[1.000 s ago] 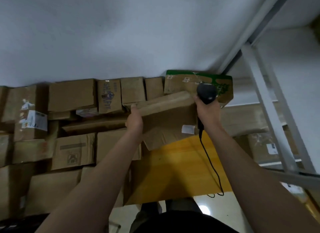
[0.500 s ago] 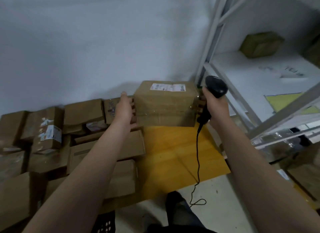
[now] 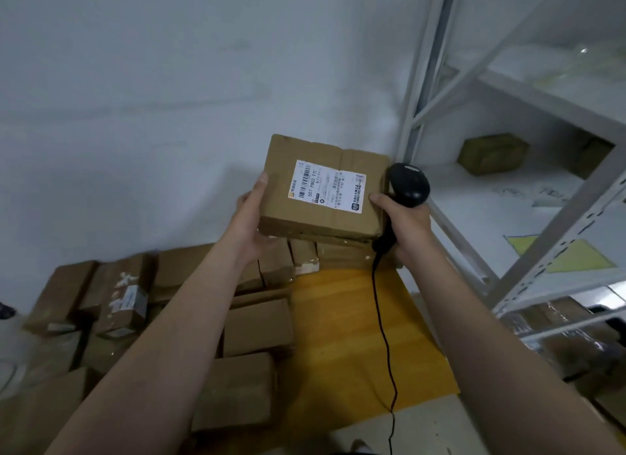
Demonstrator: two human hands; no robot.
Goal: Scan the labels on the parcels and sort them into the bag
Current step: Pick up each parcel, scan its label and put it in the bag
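A brown cardboard parcel [image 3: 288,200] is held up in front of the white wall, its top tilted toward me. A white shipping label [image 3: 327,186] with a barcode faces the camera. My left hand [image 3: 252,217] grips the parcel's left edge from below and the side. My right hand [image 3: 404,224] holds a black handheld scanner [image 3: 408,183] by its handle, and its thumb rests against the parcel's right edge. The scanner's black cable [image 3: 386,336] hangs down toward the floor. No bag is in view.
Many cardboard parcels [image 3: 257,326] lie piled on the floor at lower left, along the wall. A yellow board [image 3: 345,319] lies on the floor under my arms. A white metal shelving rack [image 3: 508,92] stands at right, with a small box [image 3: 493,153] on a shelf.
The parcel has been lifted off the pile and tilted so its label now faces me. My view has swung up and right, bringing the rack into sight.
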